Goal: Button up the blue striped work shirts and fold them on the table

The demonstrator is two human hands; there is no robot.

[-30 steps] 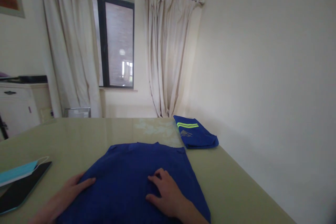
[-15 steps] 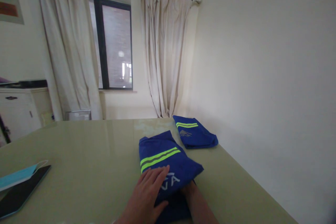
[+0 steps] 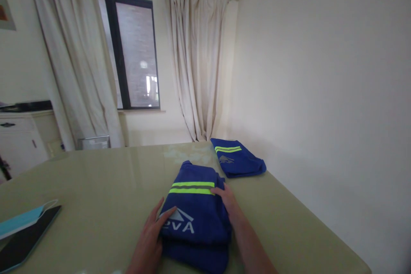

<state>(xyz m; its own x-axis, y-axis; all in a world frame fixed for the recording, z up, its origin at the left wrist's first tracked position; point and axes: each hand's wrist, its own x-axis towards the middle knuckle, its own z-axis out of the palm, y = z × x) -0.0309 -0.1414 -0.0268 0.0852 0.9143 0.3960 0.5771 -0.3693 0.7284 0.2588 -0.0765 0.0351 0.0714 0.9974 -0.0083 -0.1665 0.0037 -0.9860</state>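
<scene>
A folded blue work garment [image 3: 195, 205] lies on the table in front of me, with yellow-green and grey reflective stripes across it and a white logo with letters near its lower left. My left hand [image 3: 150, 233] is at its left edge, thumb over the logo and fingers along the side. At the upper right edge, my right hand [image 3: 228, 201] grips the cloth, thumb on top by the stripe's end; its other fingers are partly hidden. The lower edge shows a further folded layer beneath.
Another folded blue garment [image 3: 239, 160] with similar stripes lies farther back on the greenish table [image 3: 105, 205], near the right wall. At the left are a light-blue face mask [image 3: 22, 221] and a dark flat tablet-like object [image 3: 30, 237]. Curtains and a window stand behind.
The garment has turned and now lies flatter and straighter. My right hand has come out from beneath it to its right edge; my left hand has moved from its top to the left edge.
</scene>
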